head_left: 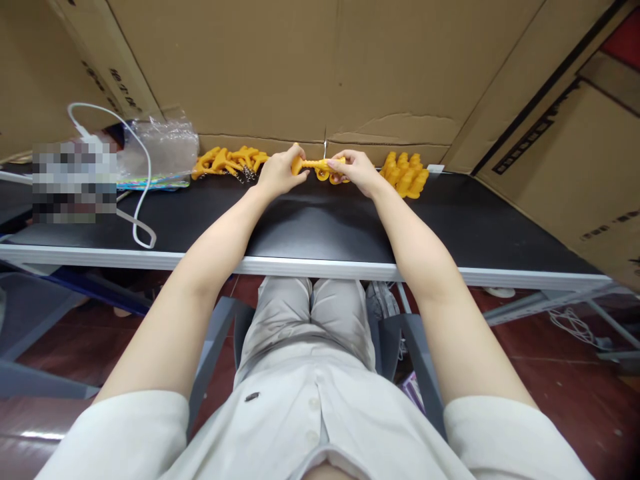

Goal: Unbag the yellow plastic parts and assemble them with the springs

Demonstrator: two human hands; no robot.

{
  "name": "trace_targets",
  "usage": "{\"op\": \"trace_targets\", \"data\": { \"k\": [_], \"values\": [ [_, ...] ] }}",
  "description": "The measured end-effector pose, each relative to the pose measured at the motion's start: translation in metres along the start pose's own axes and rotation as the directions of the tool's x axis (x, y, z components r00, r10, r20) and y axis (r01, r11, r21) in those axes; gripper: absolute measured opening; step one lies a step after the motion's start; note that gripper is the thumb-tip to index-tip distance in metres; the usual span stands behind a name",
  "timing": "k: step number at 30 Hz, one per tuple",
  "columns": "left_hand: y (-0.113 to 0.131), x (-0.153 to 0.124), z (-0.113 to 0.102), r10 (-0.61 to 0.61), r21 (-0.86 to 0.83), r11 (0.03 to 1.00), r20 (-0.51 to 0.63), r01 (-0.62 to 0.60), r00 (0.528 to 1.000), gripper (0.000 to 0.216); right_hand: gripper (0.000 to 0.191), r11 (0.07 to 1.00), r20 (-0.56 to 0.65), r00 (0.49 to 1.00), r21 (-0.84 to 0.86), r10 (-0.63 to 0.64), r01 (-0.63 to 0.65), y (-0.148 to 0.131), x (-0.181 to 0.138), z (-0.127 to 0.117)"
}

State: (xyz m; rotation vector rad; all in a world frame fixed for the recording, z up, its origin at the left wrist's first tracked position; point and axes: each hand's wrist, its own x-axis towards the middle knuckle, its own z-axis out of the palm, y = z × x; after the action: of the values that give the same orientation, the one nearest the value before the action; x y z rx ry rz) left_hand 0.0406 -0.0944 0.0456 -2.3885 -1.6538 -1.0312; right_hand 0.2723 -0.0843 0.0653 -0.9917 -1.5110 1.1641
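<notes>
Both my hands hold one orange plastic piece (319, 165) over the far middle of the black table (320, 230). My left hand (280, 172) is closed round its left end. My right hand (354, 171) pinches its right end, where small orange rings hang. A loose pile of similar orange pieces with small chains (229, 161) lies left of my left hand. A neater stack of orange pieces (406, 175) lies just right of my right hand.
Cardboard sheets (320, 67) wall in the table at the back and right. A white cable (143, 193) loops across the table's left part beside a clear plastic bag (159, 145). Below the table's front edge are my lap and a grey chair.
</notes>
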Motion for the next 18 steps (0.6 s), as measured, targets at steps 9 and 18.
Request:
{"op": "trace_targets", "data": {
  "k": [9, 18],
  "values": [
    [-0.0036, 0.0013, 0.0021, 0.004, -0.020, 1.000, -0.012, -0.005, 1.000, 0.053, 0.033, 0.990, 0.021, 0.994, 0.096, 0.103, -0.105, -0.0069, 0.0020, -0.0063],
    [-0.0004, 0.0005, 0.0028, -0.006, -0.012, 1.000, 0.000, 0.006, 1.000, 0.053, 0.026, 0.981, -0.072, 0.988, 0.146, 0.137, -0.126, -0.0013, 0.0096, -0.0073]
  ]
}}
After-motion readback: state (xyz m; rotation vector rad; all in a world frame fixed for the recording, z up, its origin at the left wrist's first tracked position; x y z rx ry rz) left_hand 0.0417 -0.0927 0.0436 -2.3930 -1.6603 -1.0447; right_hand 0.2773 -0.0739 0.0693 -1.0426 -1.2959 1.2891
